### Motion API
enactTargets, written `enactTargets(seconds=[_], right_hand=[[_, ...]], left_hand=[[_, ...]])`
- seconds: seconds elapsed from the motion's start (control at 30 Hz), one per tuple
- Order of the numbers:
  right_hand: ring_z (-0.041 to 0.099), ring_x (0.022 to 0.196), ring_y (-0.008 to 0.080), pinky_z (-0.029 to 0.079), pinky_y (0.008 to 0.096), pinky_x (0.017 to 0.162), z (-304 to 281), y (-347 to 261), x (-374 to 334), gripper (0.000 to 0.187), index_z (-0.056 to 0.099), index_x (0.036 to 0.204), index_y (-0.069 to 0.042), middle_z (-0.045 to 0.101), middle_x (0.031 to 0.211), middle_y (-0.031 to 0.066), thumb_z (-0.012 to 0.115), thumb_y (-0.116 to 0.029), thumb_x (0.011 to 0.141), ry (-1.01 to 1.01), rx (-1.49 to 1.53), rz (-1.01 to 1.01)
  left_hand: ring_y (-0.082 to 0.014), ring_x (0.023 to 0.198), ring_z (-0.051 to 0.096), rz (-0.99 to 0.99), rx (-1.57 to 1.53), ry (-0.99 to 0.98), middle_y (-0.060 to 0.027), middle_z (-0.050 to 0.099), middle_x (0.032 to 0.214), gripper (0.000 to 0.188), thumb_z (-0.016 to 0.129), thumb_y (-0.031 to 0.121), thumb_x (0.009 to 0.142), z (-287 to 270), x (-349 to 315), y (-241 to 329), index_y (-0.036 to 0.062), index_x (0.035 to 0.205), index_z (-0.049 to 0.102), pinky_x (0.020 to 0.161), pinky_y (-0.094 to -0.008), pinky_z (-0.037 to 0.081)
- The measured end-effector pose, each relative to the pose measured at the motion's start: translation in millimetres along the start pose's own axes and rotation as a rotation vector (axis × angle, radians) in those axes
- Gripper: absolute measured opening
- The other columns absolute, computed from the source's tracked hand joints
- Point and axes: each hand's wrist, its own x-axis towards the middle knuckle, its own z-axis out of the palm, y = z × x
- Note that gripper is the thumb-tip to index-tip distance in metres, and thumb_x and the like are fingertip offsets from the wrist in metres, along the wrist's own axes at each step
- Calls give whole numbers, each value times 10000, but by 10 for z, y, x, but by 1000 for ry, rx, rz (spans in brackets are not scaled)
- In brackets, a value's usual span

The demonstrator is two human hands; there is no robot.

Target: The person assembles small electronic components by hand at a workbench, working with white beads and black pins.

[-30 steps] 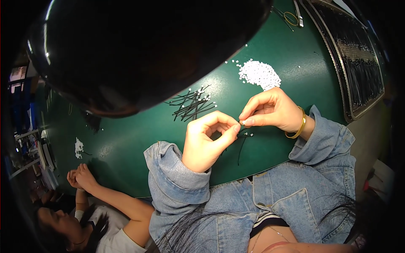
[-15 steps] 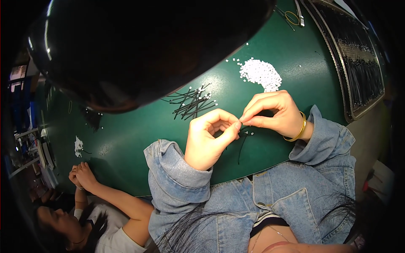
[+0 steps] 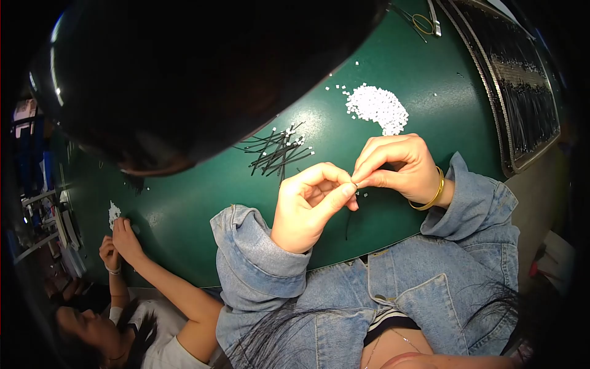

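My left hand [image 3: 312,206] and my right hand [image 3: 398,167] meet tip to tip over the green table. Each is closed in a pinch. Something small and dark shows where the fingertips touch, but the fingers hide most of it. Just below them a thin black wire [image 3: 347,227] and a small white piece [image 3: 365,195] lie on the table. Beyond my left hand is a loose pile of short black wires [image 3: 276,150], several with white ends. A heap of small white connector-like pieces [image 3: 378,106] lies past my right hand.
A tray packed with black wires [image 3: 522,107] stands at the right. A large black rounded object [image 3: 203,74] covers the upper left. At the lower left a co-worker's hands [image 3: 123,241] are beside a small white heap [image 3: 114,213]. A yellow loop [image 3: 424,24] lies at the far edge.
My pinched fingertips have shifted slightly to the right and toward me, still together. The co-worker's one hand has reached forward to the small white heap, apart from the other.
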Motion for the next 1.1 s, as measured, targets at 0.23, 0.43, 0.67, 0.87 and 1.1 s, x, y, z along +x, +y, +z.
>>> enactTargets(seconds=[0.23,0.43,0.67,0.87,1.1], right_hand=[[567,662,140,451,226,588,5,-101,14,64,629,715,-8,604,719,78,663,19,669,6,-9,2],[565,666,145,447,226,583,46,-112,0,71,626,693,-12,602,713,77,672,25,655,20,256,172],[564,668,148,447,230,578,23,-84,-6,83,627,689,-15,600,697,77,681,29,643,-27,134,29],[558,664,144,442,235,581,4,-134,-9,97,635,709,-18,598,696,75,683,29,639,-4,-8,-62],[551,694,140,433,239,619,-154,-123,102,98,637,744,-9,593,733,70,667,20,656,122,-189,-70]], left_hand=[[-159,669,564,-9,-51,-18,-88,540,753,59,547,11,796,12,-24,42,-38,829,540,638,-262,456],[-153,684,558,186,232,27,-93,541,765,38,557,-28,775,61,-82,36,-45,808,548,640,-247,452],[-130,654,534,239,266,97,-86,556,736,30,584,-36,745,100,-108,2,-48,767,568,594,-217,423],[-129,659,538,260,267,117,-85,560,727,34,589,-31,744,128,-85,4,-45,770,572,590,-218,425],[-171,662,541,413,760,374,-78,555,733,94,618,-26,699,-184,-3,64,-8,786,588,598,-253,427]])
